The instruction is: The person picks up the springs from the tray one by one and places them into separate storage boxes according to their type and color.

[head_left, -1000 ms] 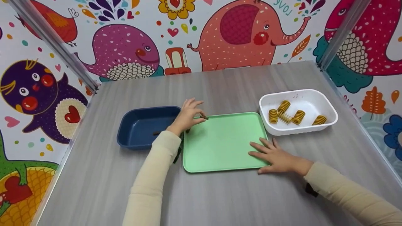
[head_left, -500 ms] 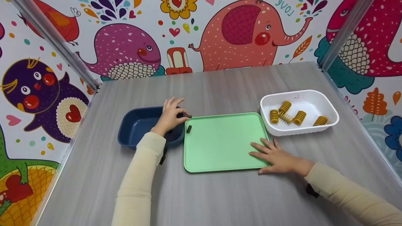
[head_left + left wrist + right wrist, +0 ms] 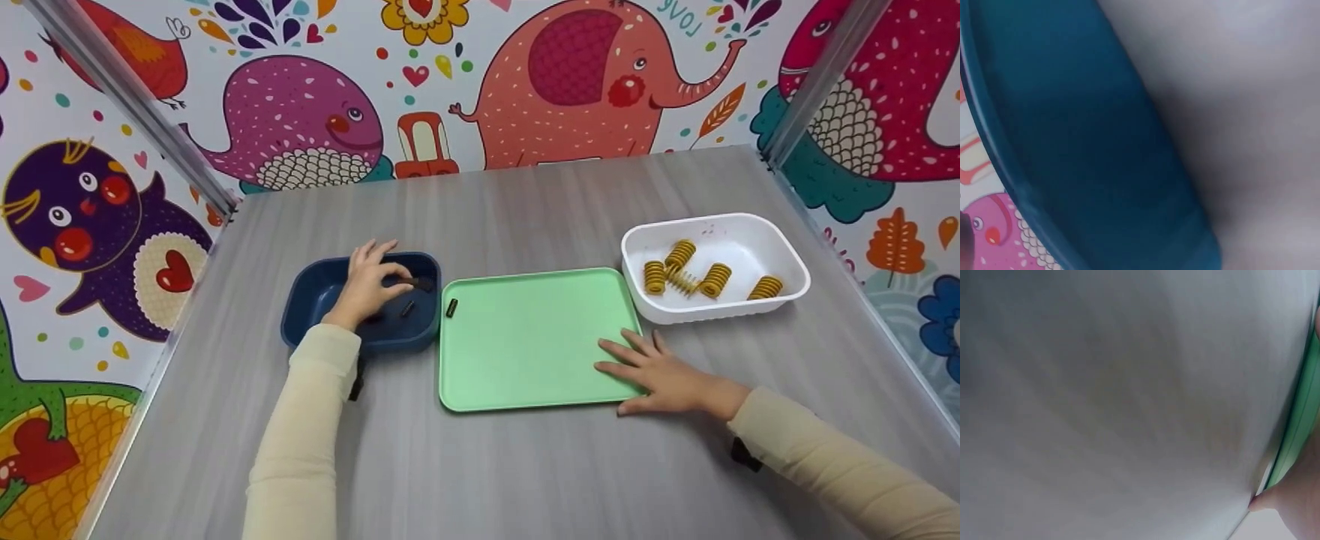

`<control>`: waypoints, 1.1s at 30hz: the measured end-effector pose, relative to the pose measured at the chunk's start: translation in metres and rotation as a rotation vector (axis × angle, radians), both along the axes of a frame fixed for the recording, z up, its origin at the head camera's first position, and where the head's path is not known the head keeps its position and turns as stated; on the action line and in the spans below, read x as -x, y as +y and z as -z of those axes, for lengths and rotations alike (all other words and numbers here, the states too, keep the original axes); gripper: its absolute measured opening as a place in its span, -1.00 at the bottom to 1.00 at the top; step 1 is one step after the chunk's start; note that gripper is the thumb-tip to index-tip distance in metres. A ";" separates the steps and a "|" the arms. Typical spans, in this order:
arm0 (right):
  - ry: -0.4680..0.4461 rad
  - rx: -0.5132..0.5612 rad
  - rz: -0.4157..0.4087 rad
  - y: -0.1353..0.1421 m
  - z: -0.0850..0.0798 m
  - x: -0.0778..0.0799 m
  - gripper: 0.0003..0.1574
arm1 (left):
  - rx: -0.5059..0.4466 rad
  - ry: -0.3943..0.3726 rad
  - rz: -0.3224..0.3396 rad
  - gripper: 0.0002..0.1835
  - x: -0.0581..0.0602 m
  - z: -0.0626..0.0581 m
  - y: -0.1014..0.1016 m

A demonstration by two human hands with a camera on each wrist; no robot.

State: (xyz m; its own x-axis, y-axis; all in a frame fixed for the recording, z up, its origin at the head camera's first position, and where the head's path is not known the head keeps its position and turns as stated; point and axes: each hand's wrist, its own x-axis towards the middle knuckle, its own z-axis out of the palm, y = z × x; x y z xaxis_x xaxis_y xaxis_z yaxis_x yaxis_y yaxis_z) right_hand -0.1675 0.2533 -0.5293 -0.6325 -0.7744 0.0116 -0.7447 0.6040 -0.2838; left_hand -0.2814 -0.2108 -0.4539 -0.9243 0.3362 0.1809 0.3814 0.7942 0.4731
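My left hand (image 3: 367, 286) is over the dark blue bin (image 3: 300, 307), thumb and forefinger pinching a small dark brown spring (image 3: 422, 284). Below it, another small dark spring (image 3: 407, 308) lies on the bin's floor; the hand hides part of the inside. A third dark spring (image 3: 451, 307) rests near the left edge of the light green tray (image 3: 536, 345). With fingers spread, my right hand (image 3: 667, 380) rests on the tray's lower right corner. The left wrist view shows the bin's blue wall (image 3: 1095, 140); in the right wrist view the tray's green edge (image 3: 1297, 422) shows beside the hand.
A white bin (image 3: 757, 247) stands at the tray's upper right, with several yellow springs (image 3: 715, 280) inside. All of it stands on a grey wood-grain table (image 3: 525, 472). Printed cartoon panels (image 3: 570, 82) wall the back and sides, with metal posts at the corners.
My left hand has moved left with its spring, from the tray's upper left corner to over the blue bin, uncovering the spring on the tray. The right hand has stayed put.
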 end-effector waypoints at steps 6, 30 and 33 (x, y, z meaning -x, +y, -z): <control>0.012 -0.002 0.001 0.000 0.001 0.001 -0.11 | -0.007 -0.051 -0.039 -0.87 -0.005 0.004 -0.014; -0.001 -0.002 0.004 0.000 0.000 -0.001 -0.11 | 0.105 -0.282 -0.087 -0.85 -0.010 0.037 -0.042; -0.002 0.004 0.006 -0.001 -0.001 -0.001 -0.12 | 0.119 -0.310 -0.045 -0.86 -0.009 0.038 -0.043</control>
State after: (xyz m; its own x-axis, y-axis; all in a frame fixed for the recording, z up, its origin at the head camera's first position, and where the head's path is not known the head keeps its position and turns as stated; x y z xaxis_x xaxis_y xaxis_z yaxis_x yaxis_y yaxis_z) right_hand -0.1665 0.2527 -0.5282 -0.6374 -0.7704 0.0140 -0.7405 0.6074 -0.2876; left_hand -0.2723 -0.2537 -0.4919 -0.9436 0.2955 -0.1494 0.1969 0.8635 0.4644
